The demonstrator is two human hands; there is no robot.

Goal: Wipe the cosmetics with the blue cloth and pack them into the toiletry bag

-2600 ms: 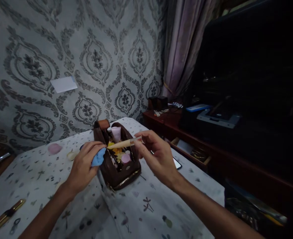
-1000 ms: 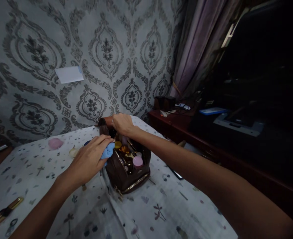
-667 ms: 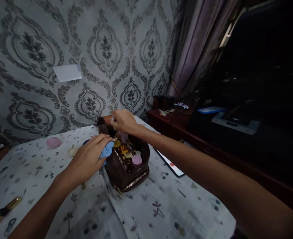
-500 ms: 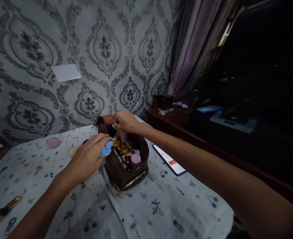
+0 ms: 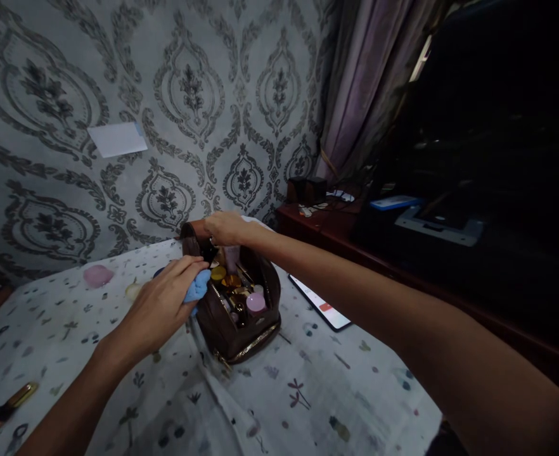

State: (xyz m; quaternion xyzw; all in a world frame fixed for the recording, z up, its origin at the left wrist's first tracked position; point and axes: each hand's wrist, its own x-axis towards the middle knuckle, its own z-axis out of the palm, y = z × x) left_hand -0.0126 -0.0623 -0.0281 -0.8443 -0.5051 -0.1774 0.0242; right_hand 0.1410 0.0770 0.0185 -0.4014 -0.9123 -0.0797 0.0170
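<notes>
A brown zip pouch (image 5: 241,332) stands open on the patterned tablecloth (image 5: 308,392), filled with several small cosmetic jars and tubes. My left hand (image 5: 158,307) rests against the pouch's left side, its fingers closed on a blue sponge (image 5: 197,286). My right hand (image 5: 223,228) reaches across to the pouch's far end, with its fingers pinched at the rim. What they grip is hidden.
A lit phone (image 5: 320,302) lies right of the pouch. A pink sponge (image 5: 97,276) and a pale one (image 5: 133,291) lie near the wall. A gold tube (image 5: 1,411) sits at the left front edge. A dark wooden cabinet (image 5: 355,250) stands to the right.
The tan pencil that my right hand held over the pouch is gone from it. That hand moved to the pouch's far end. The phone's screen has lit up.
</notes>
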